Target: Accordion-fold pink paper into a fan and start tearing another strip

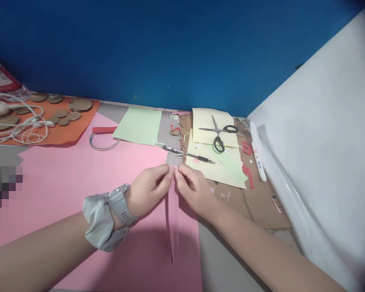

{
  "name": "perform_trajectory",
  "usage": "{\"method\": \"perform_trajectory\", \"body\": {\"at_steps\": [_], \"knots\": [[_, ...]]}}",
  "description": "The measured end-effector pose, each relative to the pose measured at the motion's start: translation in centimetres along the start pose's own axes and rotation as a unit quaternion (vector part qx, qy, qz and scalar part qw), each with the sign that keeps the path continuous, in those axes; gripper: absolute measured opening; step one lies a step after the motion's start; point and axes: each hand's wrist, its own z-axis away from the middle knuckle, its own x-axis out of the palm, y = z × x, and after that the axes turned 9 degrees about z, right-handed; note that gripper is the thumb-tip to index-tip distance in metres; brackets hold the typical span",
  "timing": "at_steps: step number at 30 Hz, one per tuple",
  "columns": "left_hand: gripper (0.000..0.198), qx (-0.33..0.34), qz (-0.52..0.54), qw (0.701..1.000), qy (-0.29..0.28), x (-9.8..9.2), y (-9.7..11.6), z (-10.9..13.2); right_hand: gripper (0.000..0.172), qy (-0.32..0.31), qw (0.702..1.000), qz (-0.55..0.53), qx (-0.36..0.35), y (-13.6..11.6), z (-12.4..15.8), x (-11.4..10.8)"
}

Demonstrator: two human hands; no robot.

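Between the fingertips of both hands is a narrow pink paper strip, its long end hanging toward me and looking folded along its length. My left hand, with a grey watch and a pale scrunchie at the wrist, pinches the strip's far end from the left. From the right, my right hand pinches the same end, thumbs almost touching. Under the hands lies a large pink paper sheet. Just beyond the fingertips rests a black-and-clear pen.
Black-handled scissors lie spread on pale yellow paper. A green sheet and a clear tape ring sit farther back. White cables and cardboard discs cover orange paper. A white marker lies near the right wall.
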Motion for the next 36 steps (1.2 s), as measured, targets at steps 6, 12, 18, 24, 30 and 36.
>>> {"method": "perform_trajectory", "body": {"at_steps": [6,12,18,24,30,36], "knots": [[0.033,0.022,-0.025,0.999,0.0,-0.1,0.2,-0.2,0.03,-0.01,0.999,-0.03,-0.016,0.0,0.2,-0.2],[0.032,0.033,0.099,0.994,-0.039,-0.4,0.3,-0.2,0.034,-0.083,0.974,-0.209,0.039,0.1,-0.2,-0.5],[0.029,0.052,0.096,0.992,-0.065,-0.4,-0.3,-0.3,0.038,-0.095,0.957,-0.261,0.08,0.4,-0.8,-0.4],[0.028,0.055,0.109,0.99,-0.074,-0.5,-0.1,-0.4,0.036,-0.147,0.94,-0.297,0.083,0.5,-1.1,-1.0],[0.033,-0.005,0.156,0.982,-0.103,-0.6,-0.3,0.4,0.034,-0.18,0.928,-0.314,0.094,0.8,-1.1,-1.3],[0.032,0.049,0.122,0.985,-0.11,-0.7,-0.2,0.6,0.034,-0.219,0.917,-0.317,0.106,0.8,-1.2,-1.8]]}}
